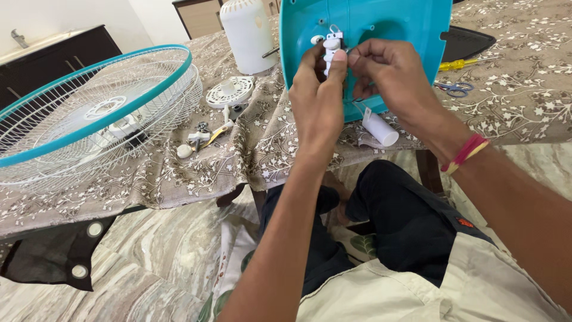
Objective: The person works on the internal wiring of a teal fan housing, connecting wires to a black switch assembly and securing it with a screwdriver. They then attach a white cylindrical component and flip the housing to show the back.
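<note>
A teal plastic fan housing [393, 24] stands on edge at the table's near side, its inner face toward me. My left hand [319, 98] pinches a small white plastic switch part [331, 45] against that face. My right hand [387, 74] meets it from the right, thumb and forefinger closed on a thin wire or small piece beside the white part; which one I cannot tell. A white cylindrical capacitor [380, 128] hangs on thin wires below my hands.
A white wire fan guard with a teal rim [89, 113] lies at the left on the floral tablecloth [262, 149]. Near it are a white round cap [229, 92], small loose parts [199, 138], a white motor cover [247, 33], scissors [456, 89] and a yellow screwdriver [462, 62].
</note>
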